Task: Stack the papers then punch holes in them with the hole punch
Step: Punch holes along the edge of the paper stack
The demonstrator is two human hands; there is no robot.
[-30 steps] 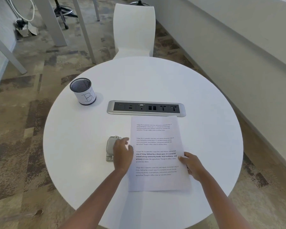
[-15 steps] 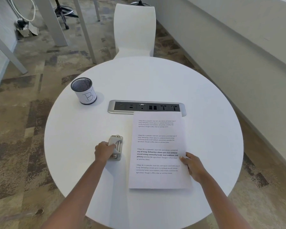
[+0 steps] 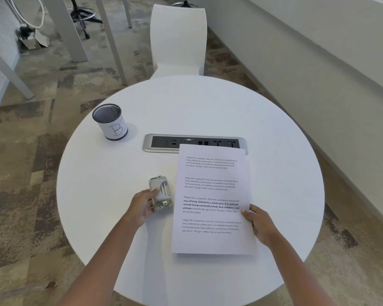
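A stack of printed white papers (image 3: 212,195) lies on the round white table (image 3: 119,173), right of centre, its far edge over the power strip. A small metal hole punch (image 3: 161,193) sits just left of the stack. My left hand (image 3: 142,206) grips the punch from its left side, thumb on top. My right hand (image 3: 258,226) pinches the right edge of the papers, thumb on the top sheet, fingers hidden underneath.
A black mesh pen cup (image 3: 110,121) with a white label stands at the table's back left. A recessed socket panel (image 3: 192,142) runs across the middle. A white chair (image 3: 178,38) stands behind the table. A wall ledge runs along the right.
My left hand slid off the top of the punch to its left side and took hold of it. The papers shifted slightly away from me. My right hand stayed on the edge.
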